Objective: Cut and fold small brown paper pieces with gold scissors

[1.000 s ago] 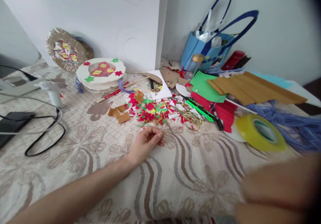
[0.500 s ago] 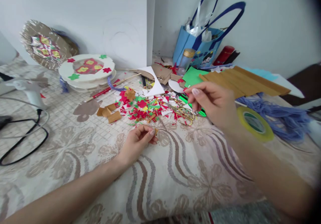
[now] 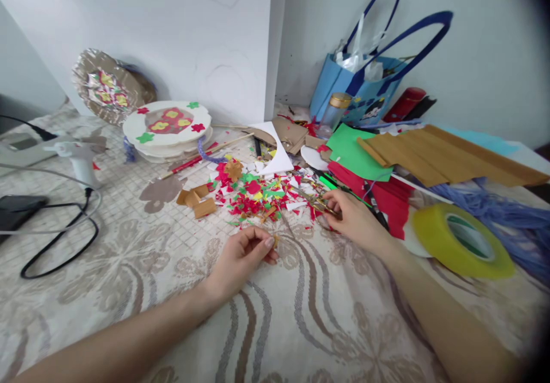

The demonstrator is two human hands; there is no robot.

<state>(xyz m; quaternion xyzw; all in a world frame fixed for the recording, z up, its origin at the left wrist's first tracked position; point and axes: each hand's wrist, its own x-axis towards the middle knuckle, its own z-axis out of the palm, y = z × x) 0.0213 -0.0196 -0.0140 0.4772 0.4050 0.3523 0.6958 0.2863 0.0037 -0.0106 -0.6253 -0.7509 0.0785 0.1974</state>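
Observation:
My left hand [image 3: 249,254] rests low over the tablecloth, thumb and fingers pinched on a small brown paper piece [image 3: 276,238] that is mostly hidden. On the right, my right hand [image 3: 354,220] has its fingers closed around the gold handles of a pair of scissors [image 3: 320,202]. Their blades point up and left into a pile of red, green, yellow and white paper scraps [image 3: 258,197]. A brown paper flower [image 3: 233,169] lies on that pile. Folded brown paper pieces [image 3: 197,200] sit just left of it.
Behind stand a decorated white round piece [image 3: 172,108], a foil-covered disc [image 3: 101,88] and a blue bag [image 3: 361,91]. To the right are a yellow tape roll [image 3: 464,240], blue yarn [image 3: 494,205], green paper [image 3: 356,151] and brown paper [image 3: 451,154]. A white glue gun [image 3: 79,160] with cables stands left.
My right hand has come down from the air onto the scissors' handles. The left hand keeps its pinch. The view has shifted, so red paper now shows under the green sheet.

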